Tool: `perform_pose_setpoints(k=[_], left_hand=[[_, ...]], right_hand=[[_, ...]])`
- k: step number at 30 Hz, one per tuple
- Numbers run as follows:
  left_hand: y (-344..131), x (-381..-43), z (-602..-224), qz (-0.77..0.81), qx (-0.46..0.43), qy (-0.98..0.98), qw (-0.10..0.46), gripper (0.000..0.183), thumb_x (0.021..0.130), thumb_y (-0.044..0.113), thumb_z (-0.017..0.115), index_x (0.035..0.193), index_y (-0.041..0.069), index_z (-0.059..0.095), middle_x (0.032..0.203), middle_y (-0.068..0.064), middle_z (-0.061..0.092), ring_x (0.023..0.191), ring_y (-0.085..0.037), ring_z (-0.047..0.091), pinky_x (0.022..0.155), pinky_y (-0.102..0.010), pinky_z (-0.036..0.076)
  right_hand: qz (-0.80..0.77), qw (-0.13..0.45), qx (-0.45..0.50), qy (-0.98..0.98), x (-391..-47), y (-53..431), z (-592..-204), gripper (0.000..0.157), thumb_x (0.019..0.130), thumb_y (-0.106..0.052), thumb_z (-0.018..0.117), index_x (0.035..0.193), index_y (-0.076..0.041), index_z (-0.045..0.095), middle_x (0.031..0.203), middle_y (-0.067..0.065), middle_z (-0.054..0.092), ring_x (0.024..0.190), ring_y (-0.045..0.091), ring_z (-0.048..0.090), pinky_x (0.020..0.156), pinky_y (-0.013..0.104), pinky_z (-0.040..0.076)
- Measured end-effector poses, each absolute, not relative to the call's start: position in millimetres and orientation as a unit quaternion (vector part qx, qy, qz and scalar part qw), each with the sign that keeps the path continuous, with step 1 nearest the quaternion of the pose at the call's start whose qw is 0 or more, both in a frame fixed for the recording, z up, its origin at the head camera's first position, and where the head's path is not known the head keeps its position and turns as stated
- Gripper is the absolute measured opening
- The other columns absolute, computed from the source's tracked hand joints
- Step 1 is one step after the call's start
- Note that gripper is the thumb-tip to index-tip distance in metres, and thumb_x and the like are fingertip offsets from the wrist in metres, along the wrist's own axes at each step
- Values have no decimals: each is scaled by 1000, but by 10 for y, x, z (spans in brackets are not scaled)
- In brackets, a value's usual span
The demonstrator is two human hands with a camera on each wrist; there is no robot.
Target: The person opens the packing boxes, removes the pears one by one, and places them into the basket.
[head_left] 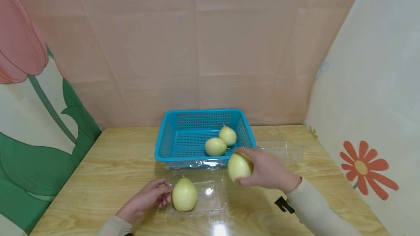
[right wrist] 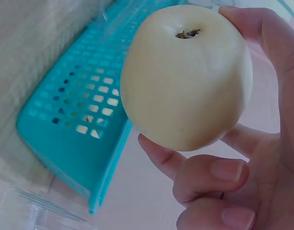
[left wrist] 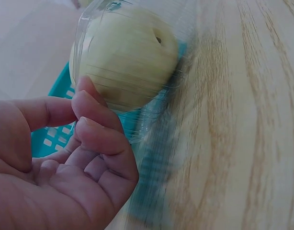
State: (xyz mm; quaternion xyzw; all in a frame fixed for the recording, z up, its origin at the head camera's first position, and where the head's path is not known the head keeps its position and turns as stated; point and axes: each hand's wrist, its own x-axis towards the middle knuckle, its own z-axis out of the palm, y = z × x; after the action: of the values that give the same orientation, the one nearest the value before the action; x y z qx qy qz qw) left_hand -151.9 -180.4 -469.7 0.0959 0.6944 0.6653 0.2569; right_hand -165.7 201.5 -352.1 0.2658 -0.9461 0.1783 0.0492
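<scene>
My right hand (head_left: pixel 267 168) grips a pale yellow-green pear (head_left: pixel 238 167) above the table, just in front of the basket's right corner. The right wrist view shows the blossom end of this pear (right wrist: pixel 187 81) facing the camera, with thumb and fingers around its sides. At the front, another pear (head_left: pixel 185 195) stands upright, stem up, in the left part of a clear plastic clamshell box (head_left: pixel 213 196). My left hand (head_left: pixel 149 196) pinches the left rim of that box between thumb and fingertips. Through the box wall, the left wrist view shows the pear (left wrist: pixel 130 57) close to the fingers.
A blue perforated plastic basket (head_left: pixel 205 111) stands at the back of the wooden table (head_left: pixel 108 170), with two pears (head_left: pixel 215 146) in its right half. Another clear plastic box (head_left: pixel 283 150) lies right of the basket. Walls close off the back and right side.
</scene>
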Motion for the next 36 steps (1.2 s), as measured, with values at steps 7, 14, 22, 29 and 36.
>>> perform_pose_setpoints(k=[7,14,22,29,36], left_hand=[[-1816,-1531,-4697,661,96,697,260,12,100,15,54,99,3,54,75,-2,61,64,-10,52,55,-21,43],[-1816,-1537,-4711,662,97,695,262,12,100,14,53,99,3,53,75,-2,60,63,-11,52,55,-21,43],[-1821,-1538,-4713,665,101,691,265,11,101,15,52,99,4,52,75,-2,60,64,-11,52,55,-21,43],[-1829,-1538,-4718,665,96,689,271,12,101,16,52,100,4,52,76,-2,60,64,-11,52,55,-21,43],[-1839,-1548,-4721,664,93,688,278,12,102,17,52,100,5,52,76,-2,61,64,-12,52,55,-22,43]], right_hand=[[198,43,247,-948,-1884,1983,-3380,78,68,-51,83,134,-18,55,100,-2,64,73,11,56,55,26,47],[208,18,227,-951,-2141,1889,-3315,81,71,-52,82,137,-16,53,102,0,65,74,15,57,55,29,47],[201,5,220,-955,-2520,1751,-3301,83,73,-53,80,140,-14,52,101,2,66,76,17,59,58,31,49],[186,-9,197,-962,-2777,1614,-3257,82,75,-58,79,141,-17,51,107,3,68,78,21,61,60,33,50],[188,-18,176,-966,-3035,1479,-3250,80,75,-59,78,138,-17,52,112,3,68,97,24,61,66,36,52]])
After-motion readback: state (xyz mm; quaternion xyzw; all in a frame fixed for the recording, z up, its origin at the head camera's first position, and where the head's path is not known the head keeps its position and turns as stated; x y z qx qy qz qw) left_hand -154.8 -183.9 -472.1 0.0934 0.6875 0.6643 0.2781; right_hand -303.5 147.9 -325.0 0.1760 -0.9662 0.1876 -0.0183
